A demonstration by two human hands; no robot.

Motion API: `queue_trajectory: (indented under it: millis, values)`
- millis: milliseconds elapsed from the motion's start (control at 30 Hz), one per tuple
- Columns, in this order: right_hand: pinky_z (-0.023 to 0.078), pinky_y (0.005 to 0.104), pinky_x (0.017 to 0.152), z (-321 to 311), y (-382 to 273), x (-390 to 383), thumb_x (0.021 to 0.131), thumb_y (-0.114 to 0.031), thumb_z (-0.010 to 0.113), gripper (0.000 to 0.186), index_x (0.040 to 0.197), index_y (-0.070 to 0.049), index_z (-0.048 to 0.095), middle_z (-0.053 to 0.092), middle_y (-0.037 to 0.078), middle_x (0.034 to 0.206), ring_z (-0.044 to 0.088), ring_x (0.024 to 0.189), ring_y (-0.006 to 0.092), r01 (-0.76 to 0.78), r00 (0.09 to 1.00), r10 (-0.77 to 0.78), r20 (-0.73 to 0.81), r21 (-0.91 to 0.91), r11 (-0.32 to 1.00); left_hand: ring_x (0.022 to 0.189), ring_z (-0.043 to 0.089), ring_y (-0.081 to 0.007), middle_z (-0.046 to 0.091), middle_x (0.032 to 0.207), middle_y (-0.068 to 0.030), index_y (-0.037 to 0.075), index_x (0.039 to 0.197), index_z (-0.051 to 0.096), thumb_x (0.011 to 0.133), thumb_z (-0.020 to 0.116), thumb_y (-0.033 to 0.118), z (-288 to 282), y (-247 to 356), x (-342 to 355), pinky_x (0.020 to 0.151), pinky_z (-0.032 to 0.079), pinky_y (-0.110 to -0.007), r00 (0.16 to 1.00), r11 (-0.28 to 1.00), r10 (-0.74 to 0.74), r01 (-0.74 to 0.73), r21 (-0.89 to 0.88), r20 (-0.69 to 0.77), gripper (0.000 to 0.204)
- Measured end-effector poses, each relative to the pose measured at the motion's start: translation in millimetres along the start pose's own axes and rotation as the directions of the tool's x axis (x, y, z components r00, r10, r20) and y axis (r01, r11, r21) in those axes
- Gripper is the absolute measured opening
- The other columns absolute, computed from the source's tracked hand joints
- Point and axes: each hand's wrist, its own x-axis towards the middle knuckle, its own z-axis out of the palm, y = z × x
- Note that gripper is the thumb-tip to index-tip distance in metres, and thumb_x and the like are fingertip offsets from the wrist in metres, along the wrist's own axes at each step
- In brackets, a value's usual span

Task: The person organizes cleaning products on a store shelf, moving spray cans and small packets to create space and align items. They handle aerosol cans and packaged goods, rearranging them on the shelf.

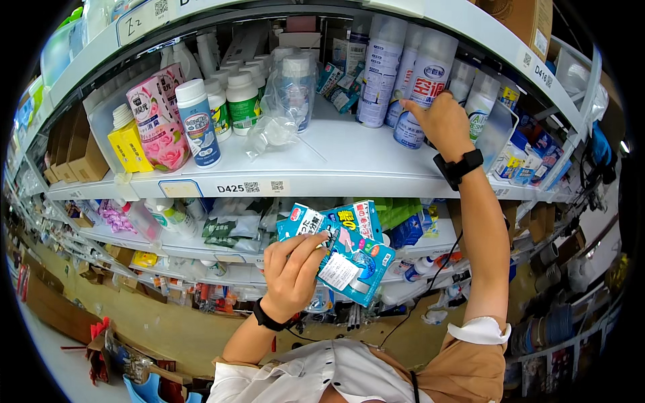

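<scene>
In front of the shelf, my left hand (292, 269) pinches a few flat blue packets (368, 263), fanned out with a white label on the front one. My right hand (445, 124) reaches up to the shelf and closes round the lower part of a white and blue spray can (430, 64) with red print. Its thumb shows on the can's left side; the other fingers are partly hidden. Another tall spray can (381, 74) stands to its left, and a white and green spray can (481, 101) stands to the right of my hand.
On the same shelf (316, 151) stand a blue bottle with a white cap (198, 124), a pink carton (160, 124), green-labelled bottles (243, 101) and a bottle in clear plastic (295, 87). Lower shelves carry bagged goods (235, 221). A black cable (430, 287) hangs near my right arm.
</scene>
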Motion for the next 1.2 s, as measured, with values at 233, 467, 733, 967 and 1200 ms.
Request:
queue_trajectory:
  millis: [233, 467, 733, 967, 1200]
  values:
    - [0.058, 0.0462, 0.068, 4, 8, 2, 0.083, -0.058, 0.074, 0.072, 0.089, 0.012, 0.063, 0.069, 0.029, 0.077, 0.072, 0.078, 0.0429, -0.015, 0.999, 0.011, 0.045, 0.089, 0.996, 0.103, 0.063, -0.0276, 0.069, 0.117, -0.0091, 0.003, 0.102, 0.066, 0.066, 0.062, -0.004, 1, 1, 2, 0.083, 0.044, -0.039, 1.0, 1.0, 0.0, 0.0, 0.022, -0.012, 0.038]
    - [0.054, 0.0442, 0.063, -37, 14, -49, 0.093, -0.032, 0.071, 0.042, 0.105, 0.008, 0.065, 0.07, 0.023, 0.078, 0.07, 0.073, 0.0392, 0.198, 0.98, -0.197, -0.016, 0.035, 0.98, 0.103, 0.065, -0.0231, 0.071, 0.117, -0.0064, 0.006, 0.1, 0.068, 0.081, 0.066, 0.005, 8, -1, 7, 0.084, 0.043, -0.035, 0.999, 0.998, 0.029, -0.027, 0.05, -0.036, 0.019]
    - [0.055, 0.0412, 0.087, -68, -35, -140, 0.089, -0.035, 0.075, 0.064, 0.135, 0.002, 0.049, 0.065, 0.025, 0.115, 0.069, 0.105, 0.0317, 0.238, 0.587, -0.704, 0.4, 0.746, 0.622, 0.108, 0.066, -0.0229, 0.072, 0.116, -0.0062, 0.005, 0.099, 0.072, 0.08, 0.069, 0.006, 19, 0, 18, 0.095, 0.046, -0.041, 0.99, 0.976, 0.138, -0.138, -0.167, -0.01, 0.02]
    - [0.056, 0.0359, 0.066, -69, -45, -159, 0.089, -0.027, 0.076, 0.055, 0.127, 0.005, 0.051, 0.07, 0.022, 0.096, 0.072, 0.08, 0.0263, -0.204, 0.625, -0.53, 0.573, 0.776, 0.597, 0.141, 0.04, -0.0352, 0.044, 0.151, -0.0164, 0.007, 0.138, 0.055, 0.08, 0.057, -0.011, 21, 3, 4, 0.114, 0.035, -0.056, 0.94, 0.857, -0.323, 0.242, -0.455, -0.108, 0.062]
    - [0.051, 0.0409, 0.056, -53, -86, -177, 0.093, -0.029, 0.071, 0.047, 0.123, 0.002, 0.053, 0.065, 0.024, 0.087, 0.066, 0.063, 0.0347, 0.053, 0.545, -0.689, 0.478, 0.8, 0.597, 0.137, 0.048, -0.0294, 0.045, 0.151, -0.0124, 0.005, 0.152, 0.032, 0.096, 0.068, 0.025, -14, 25, -36, 0.113, 0.039, -0.046, 0.648, -0.508, -0.473, 0.352, -0.786, 0.596, 0.069]
